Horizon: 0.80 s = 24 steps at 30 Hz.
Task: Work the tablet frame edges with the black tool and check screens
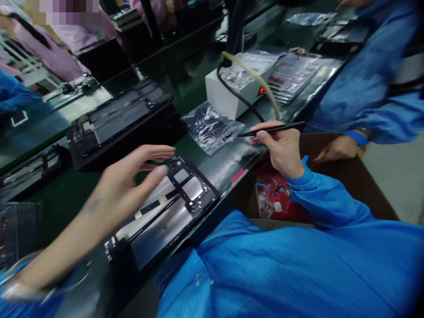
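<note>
My left hand (127,181) hovers above an opened tablet-like device (162,236) on the bench, fingers bent and apart from the thumb, with nothing between them. The device shows a silver inner surface, dark ribbon cables (155,205) and a black end section with circuit parts. In my right hand (283,145) is a pair of black tweezers (278,128), gripped between thumb and fingers. Their tips point left, near the edge of a clear plastic bag (212,128) with small dark bits at its near end. Whether the tips touch the bag I cannot tell.
A white box (228,95) with a red light, a black cable and a pale hose (255,73) stands behind the bag. More opened devices (119,115) are stacked at left. A cardboard box (354,176) holds red material below right; a co-worker's hand (339,148) is beside it.
</note>
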{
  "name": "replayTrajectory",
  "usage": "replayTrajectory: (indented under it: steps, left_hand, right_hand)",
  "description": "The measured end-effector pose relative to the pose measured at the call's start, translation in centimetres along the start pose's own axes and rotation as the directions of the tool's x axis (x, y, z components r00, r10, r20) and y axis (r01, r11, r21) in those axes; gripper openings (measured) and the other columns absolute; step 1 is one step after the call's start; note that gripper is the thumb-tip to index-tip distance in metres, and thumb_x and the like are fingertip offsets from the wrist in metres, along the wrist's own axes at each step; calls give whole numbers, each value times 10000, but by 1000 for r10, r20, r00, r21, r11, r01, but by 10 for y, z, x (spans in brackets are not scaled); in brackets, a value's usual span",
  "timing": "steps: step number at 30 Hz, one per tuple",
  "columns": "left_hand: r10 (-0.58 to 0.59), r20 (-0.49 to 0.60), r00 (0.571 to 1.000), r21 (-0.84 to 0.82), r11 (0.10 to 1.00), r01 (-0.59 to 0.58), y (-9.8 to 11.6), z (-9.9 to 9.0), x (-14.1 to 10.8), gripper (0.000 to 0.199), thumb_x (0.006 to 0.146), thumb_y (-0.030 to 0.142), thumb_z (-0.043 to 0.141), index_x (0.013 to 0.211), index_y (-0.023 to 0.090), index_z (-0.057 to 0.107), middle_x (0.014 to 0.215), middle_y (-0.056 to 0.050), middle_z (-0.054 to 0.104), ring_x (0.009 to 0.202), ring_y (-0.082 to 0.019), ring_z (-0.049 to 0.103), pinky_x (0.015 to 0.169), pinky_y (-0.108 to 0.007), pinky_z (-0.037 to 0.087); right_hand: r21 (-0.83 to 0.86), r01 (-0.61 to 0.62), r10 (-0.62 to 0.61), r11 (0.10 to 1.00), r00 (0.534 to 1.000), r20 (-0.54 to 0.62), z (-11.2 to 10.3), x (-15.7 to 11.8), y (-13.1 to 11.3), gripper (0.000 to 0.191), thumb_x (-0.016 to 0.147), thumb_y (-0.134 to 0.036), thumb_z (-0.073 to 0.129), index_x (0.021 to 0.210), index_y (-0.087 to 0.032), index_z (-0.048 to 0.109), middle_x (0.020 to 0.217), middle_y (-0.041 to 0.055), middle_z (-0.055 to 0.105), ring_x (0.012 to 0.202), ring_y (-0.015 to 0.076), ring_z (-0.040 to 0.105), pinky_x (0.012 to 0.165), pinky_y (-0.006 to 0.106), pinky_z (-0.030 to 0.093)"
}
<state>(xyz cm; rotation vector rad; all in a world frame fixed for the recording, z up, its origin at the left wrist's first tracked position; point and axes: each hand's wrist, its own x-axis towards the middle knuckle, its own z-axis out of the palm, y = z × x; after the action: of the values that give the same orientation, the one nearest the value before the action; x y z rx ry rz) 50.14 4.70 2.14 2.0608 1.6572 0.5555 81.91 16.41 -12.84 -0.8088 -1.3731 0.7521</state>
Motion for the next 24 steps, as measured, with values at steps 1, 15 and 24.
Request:
replayTrajectory:
  steps: [1, 15, 24]
  left_hand:
    - [123, 74, 990, -41, 992, -120, 9, 17, 26, 356, 990, 452, 568, 1272, 255, 660, 1316, -11, 707, 1227, -231, 672, 1080, -379, 554]
    - [461, 539, 705, -743, 654, 141, 222, 240, 176, 633, 1054, 131, 262, 1668, 132, 109, 1743, -120, 196, 1578, -98, 287, 1166, -216, 370]
    - [433, 413, 801, -593, 795, -123, 127, 140, 128, 671, 992, 237, 499, 1626, 241, 283, 1663, -88, 418, 1506, -233, 472, 1237, -436, 432]
  right_hand:
    - [28, 25, -24, 999, 999, -43, -10, -6, -5, 254, 877, -528, 778, 969, -292, 794, 900, 1, 731, 718, 157, 709, 665, 314, 641]
    - [82, 53, 13, 995, 759, -651, -174, -36, 12, 360, 917, -651, 650, 985, -299, 676, 917, 33, 699, 996, 215, 696, 939, 419, 605]
    - [467, 136, 159, 874, 827, -540, -177, -24, 28, 226, 779, -586, 842, 884, -401, 763, 974, -21, 719, 1107, 217, 642, 1053, 410, 548]
